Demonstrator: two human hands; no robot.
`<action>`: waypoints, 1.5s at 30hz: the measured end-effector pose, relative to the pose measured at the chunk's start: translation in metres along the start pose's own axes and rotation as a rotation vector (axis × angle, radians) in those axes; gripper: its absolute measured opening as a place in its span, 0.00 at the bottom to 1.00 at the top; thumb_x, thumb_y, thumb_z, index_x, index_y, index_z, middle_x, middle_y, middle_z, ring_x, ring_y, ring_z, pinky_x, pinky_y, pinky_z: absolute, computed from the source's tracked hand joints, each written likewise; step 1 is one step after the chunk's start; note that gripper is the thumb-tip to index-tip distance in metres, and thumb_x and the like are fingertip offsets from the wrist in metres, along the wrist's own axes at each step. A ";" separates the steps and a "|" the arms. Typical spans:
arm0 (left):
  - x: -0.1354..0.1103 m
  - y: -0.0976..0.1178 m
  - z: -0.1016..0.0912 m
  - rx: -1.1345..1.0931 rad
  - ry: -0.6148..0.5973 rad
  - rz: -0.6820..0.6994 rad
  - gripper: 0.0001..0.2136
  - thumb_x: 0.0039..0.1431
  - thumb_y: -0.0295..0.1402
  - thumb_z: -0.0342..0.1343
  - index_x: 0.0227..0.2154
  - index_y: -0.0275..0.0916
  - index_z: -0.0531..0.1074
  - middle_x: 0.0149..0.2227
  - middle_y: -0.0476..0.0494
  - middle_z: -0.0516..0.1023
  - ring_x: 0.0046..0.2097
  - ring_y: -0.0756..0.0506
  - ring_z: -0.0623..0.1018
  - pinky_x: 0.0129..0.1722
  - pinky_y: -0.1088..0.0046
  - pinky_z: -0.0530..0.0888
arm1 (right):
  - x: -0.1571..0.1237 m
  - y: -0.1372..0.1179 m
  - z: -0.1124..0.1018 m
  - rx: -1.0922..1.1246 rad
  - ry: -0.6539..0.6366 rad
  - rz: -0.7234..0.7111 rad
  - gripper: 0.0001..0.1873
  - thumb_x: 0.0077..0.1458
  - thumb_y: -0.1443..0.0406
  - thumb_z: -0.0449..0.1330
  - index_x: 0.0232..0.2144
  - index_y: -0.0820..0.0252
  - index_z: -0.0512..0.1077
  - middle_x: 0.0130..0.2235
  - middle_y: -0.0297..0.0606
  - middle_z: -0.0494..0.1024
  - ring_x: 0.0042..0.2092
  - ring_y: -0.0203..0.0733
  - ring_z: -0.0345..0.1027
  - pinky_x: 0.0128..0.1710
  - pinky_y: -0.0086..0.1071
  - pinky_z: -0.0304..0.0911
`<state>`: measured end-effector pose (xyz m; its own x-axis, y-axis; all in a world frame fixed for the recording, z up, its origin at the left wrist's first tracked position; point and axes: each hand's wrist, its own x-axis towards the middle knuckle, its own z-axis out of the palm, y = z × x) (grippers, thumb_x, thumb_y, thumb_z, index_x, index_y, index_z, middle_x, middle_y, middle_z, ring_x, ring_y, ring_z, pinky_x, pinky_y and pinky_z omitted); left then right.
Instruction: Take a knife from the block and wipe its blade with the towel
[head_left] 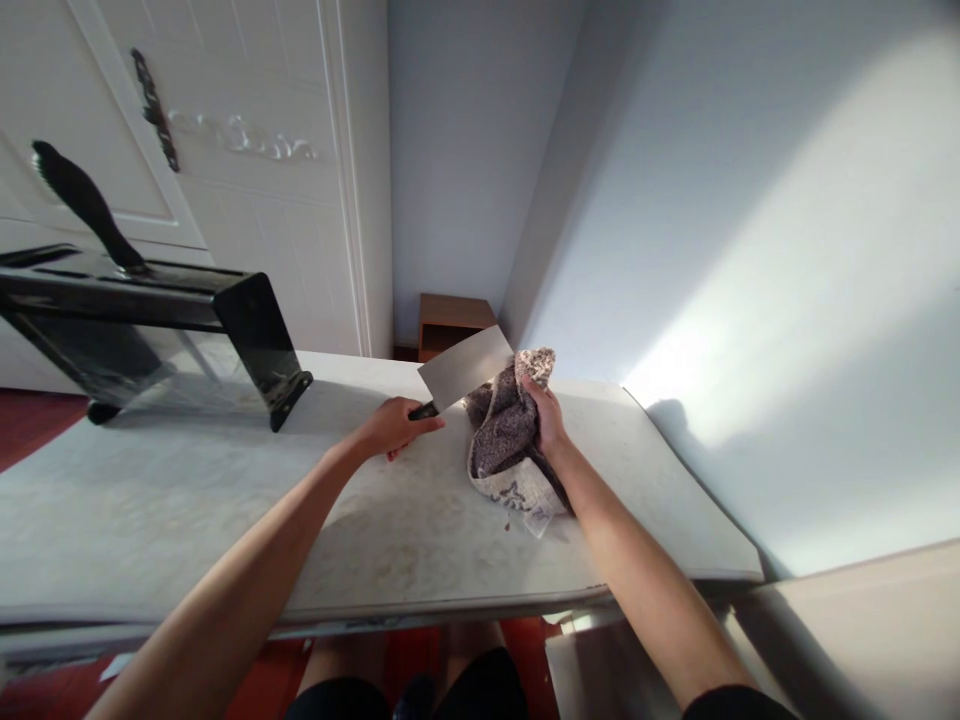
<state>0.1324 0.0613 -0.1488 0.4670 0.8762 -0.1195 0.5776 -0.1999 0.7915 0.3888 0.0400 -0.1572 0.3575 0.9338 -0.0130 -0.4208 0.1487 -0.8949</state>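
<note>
My left hand [395, 427] is wrapped round the black handle of a cleaver [466, 368]. Its broad steel blade points up and to the right, flat side toward me, above the table. In my right hand [545, 415] is a bunched brown and beige towel [504, 432], gripped near its upper edge. The towel's top lies at the blade's far end; whether they touch I cannot tell. The lower part of the towel hangs down to the tabletop, with a white label at its bottom edge.
A knife block [251, 320] with dark ends and clear sides stands at the left on the white table [360, 545]; a black-handled knife [86, 205] sticks up from it. A white cabinet [277, 200], a small brown wooden box [454, 312] and a wall lie beyond.
</note>
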 end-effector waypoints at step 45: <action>0.000 0.008 0.019 0.676 0.162 0.227 0.18 0.59 0.47 0.49 0.37 0.40 0.76 0.36 0.35 0.81 0.39 0.37 0.80 0.34 0.70 0.68 | -0.043 0.011 0.032 -0.833 -0.245 -0.872 0.13 0.57 0.62 0.57 0.45 0.55 0.73 0.44 0.44 0.75 0.49 0.49 0.68 0.52 0.41 0.61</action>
<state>0.1497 0.0511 -0.1537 0.5496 0.8245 0.1349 0.7901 -0.5654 0.2367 0.3418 0.0116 -0.1517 0.0487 0.6755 0.7357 0.5728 0.5846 -0.5746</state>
